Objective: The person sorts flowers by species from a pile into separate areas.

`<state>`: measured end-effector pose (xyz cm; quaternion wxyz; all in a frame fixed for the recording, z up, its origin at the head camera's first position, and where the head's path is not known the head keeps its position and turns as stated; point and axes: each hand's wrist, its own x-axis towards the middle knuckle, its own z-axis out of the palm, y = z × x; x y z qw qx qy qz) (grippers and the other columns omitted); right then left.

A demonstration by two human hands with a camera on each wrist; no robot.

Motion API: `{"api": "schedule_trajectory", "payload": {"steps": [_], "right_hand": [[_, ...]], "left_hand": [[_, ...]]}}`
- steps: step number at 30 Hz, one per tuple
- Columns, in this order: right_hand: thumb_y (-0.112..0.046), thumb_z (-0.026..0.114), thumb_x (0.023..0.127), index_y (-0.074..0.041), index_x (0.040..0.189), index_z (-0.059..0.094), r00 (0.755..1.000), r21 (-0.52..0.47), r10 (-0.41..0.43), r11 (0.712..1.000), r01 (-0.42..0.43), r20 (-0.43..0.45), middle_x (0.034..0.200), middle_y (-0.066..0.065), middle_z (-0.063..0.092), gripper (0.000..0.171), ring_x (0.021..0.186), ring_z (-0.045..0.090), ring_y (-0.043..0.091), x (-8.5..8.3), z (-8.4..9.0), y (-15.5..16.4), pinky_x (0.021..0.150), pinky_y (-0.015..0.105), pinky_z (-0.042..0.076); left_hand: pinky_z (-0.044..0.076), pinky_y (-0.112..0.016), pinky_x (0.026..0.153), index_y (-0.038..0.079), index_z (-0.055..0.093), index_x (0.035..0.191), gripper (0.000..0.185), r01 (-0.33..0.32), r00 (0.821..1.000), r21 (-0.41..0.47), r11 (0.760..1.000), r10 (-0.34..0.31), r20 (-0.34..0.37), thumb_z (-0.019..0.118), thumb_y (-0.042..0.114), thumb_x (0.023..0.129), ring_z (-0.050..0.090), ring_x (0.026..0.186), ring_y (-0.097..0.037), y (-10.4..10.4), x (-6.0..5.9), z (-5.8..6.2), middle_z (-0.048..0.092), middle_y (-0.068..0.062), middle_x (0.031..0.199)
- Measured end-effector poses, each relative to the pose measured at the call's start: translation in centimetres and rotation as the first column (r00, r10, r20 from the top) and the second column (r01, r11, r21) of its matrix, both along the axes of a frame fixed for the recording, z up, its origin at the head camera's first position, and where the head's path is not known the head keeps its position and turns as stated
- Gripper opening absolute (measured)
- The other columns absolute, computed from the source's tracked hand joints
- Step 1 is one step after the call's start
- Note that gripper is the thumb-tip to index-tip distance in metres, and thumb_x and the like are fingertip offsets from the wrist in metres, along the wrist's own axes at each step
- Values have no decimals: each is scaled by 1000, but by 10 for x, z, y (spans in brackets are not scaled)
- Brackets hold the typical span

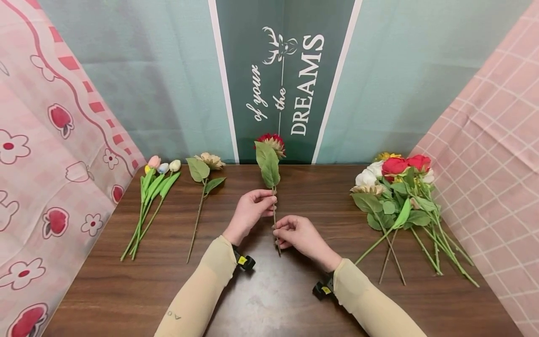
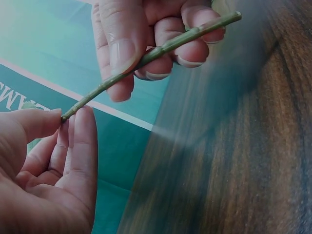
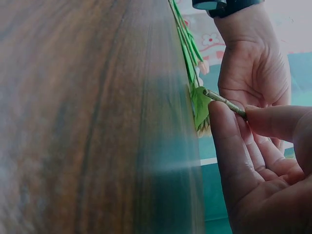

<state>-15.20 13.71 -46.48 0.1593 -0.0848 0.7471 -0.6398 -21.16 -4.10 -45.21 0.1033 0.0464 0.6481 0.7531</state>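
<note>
A single flower [image 1: 271,154] stands upright in the middle of the table [image 1: 273,299], held above the wood by both hands. It has a dark red head with paler, tan petals at its edge, one large green leaf hanging just below the head, and a thin, olive-green stem with small knots along it. The stem looks stiff and straight, like that of an artificial flower.

The left hand [image 1: 249,213] pinches the stem between thumb and fingertips, just under the leaf. The right hand [image 1: 296,234] pinches it lower down, close to the bottom end, thumb against forefinger. In the left wrist view the stem [image 2: 151,54] runs slantwise from the left fingers [image 2: 80,146] up to the right fingers [image 2: 117,46]. In the right wrist view the stem's end [image 3: 224,101] sits between the right thumb and forefinger [image 3: 229,146].

On the left of the table lies a bunch of tulips [image 1: 153,196], in which four buds can be counted: pink, yellow, pale blue and cream. Just beside it lies one beige flower [image 1: 205,180] with two leaves. On the right lies a heap of flowers [image 1: 400,196], with two red roses, at least two white blooms, one yellow and one tan; the exact number of stems cannot be told. Behind stands a green banner [image 1: 290,79] with white lettering.
</note>
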Motion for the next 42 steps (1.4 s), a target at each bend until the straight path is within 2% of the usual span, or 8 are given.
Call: {"api": "schedule_trajectory", "payload": {"steps": [7,14,20,23,30,34,38,42], "right_hand": [[-3,68,96,11,105,65,1000,8,7,1000,-7,-21,89,26,70,17,71,71,25,0,0,-2,66,43,63],[-14,68,99,6,108,68,997,80,16,997,-10,-73,89,18,72,22,73,72,22,0,3,-3,68,39,62],[-31,63,103,-4,119,71,969,260,25,965,41,-244,100,7,74,32,87,71,20,-1,13,1,77,37,59],[-39,62,103,-11,121,73,928,404,65,910,95,-366,108,-2,72,34,96,67,15,-3,20,3,83,38,55],[-45,55,105,-13,131,68,793,634,279,755,167,-541,132,1,65,44,132,55,22,-19,38,-2,108,45,45],[-45,55,105,-10,136,64,732,704,392,691,167,-558,139,6,62,47,143,43,26,-28,40,-11,118,44,34],[-46,56,104,-8,141,60,718,766,467,627,143,-516,146,9,56,52,147,38,29,-31,34,-18,121,43,28],[-51,53,104,-10,149,53,729,825,516,553,117,-449,155,10,48,60,151,31,29,-31,25,-21,124,42,20]], "left_hand": [[62,-32,73,-6,68,122,33,-5,1000,-30,1000,5,5,74,10,95,69,81,-16,0,2,0,73,-19,108],[62,-33,73,-6,67,123,31,10,1000,-67,998,-11,-17,73,8,96,71,82,-17,-8,2,1,72,-22,110],[62,-36,75,-7,66,122,30,53,996,-275,960,-72,-60,70,8,97,73,88,-29,-41,-1,11,71,-25,113],[62,-39,76,-6,67,122,29,53,986,-477,878,-121,-113,68,10,98,73,85,-30,-71,-5,26,72,-23,108],[57,-44,74,0,73,118,24,-82,957,-850,521,-197,-213,66,12,99,69,80,-23,-138,-13,52,74,-14,103],[54,-49,80,0,75,110,18,-171,945,-912,374,-198,-259,66,10,97,67,87,-28,-159,-18,44,74,-14,104],[53,-52,82,0,74,102,13,-183,952,-922,340,-174,-253,67,9,96,68,89,-32,-167,-21,24,73,-16,100],[53,-52,82,1,71,100,9,-187,960,-919,347,-132,-246,68,8,94,68,89,-34,-169,-21,9,73,-16,98]]}}
